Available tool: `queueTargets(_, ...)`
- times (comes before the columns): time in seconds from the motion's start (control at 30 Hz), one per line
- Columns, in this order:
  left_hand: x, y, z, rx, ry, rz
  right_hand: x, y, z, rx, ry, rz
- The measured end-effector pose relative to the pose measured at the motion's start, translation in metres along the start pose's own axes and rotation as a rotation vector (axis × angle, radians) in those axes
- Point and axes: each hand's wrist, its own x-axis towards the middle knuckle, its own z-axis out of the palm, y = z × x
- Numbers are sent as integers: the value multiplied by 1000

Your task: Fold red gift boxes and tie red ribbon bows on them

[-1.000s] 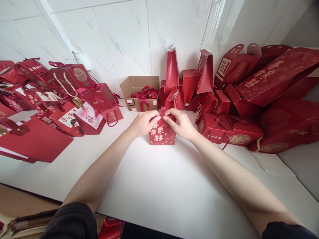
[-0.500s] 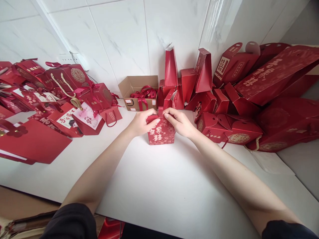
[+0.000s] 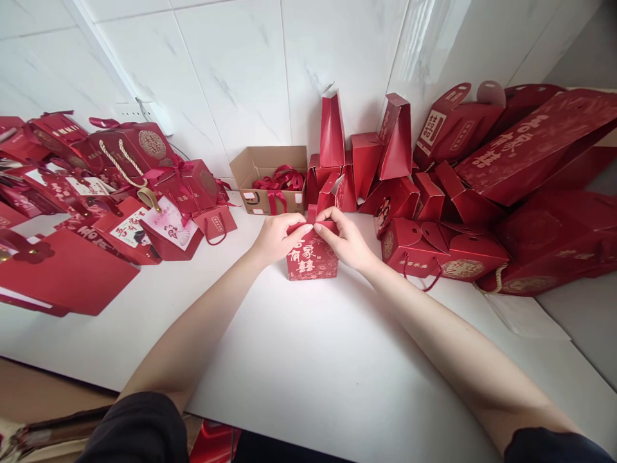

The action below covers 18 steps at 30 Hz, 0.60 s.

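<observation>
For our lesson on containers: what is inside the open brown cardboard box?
The open brown cardboard box holds tangled red fabric ribbons, some hanging over its front wall. Ribbons and wall hide the bottom.

Bright diffuse lt, glare on upper-R wall, soft tbl shadows, edge distort.

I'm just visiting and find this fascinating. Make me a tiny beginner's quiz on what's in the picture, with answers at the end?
1. True or false: the left hand and right hand are both at the top of the printed red box.
2. Fill in: the open cardboard box contains ____.
3. Where is the small box with a pink-and-white front?
A) left of both hands
B) right of both hands
C) between the hands

Key: 1 true; 2 red ribbon; 3 A.
</observation>
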Motion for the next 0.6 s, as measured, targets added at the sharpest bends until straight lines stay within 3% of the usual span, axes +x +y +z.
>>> queueTargets(0.27,-1,-1,6,11,51,21,6,-7,-5,173,-50,134)
queueTargets(0.47,-2,-1,5,-54,41,-30,8,-10,-7,160,-57,81)
queueTargets(0.6,-1,3,2,-192,-35,-111,10,-7,-11,214,-43,72)
